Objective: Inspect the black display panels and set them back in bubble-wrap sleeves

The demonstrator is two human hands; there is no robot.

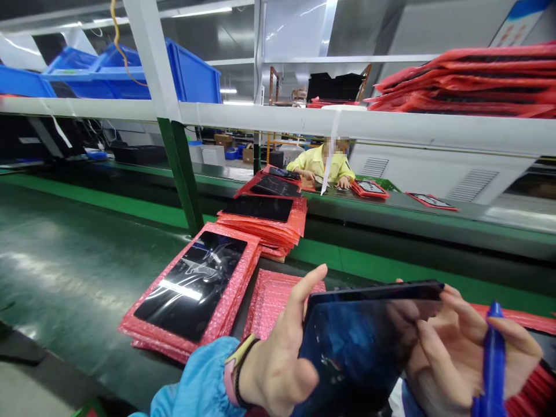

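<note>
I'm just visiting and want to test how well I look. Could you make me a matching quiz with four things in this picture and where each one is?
Things:
1. pen
2. screen
3. bins
4. person in yellow

Places:
A. on the top shelf, at the left
B. at the far belt
C. held between the left hand and the right hand
D. in the right hand alone

Pairs: 1-D, 2-C, 3-A, 4-B
</note>
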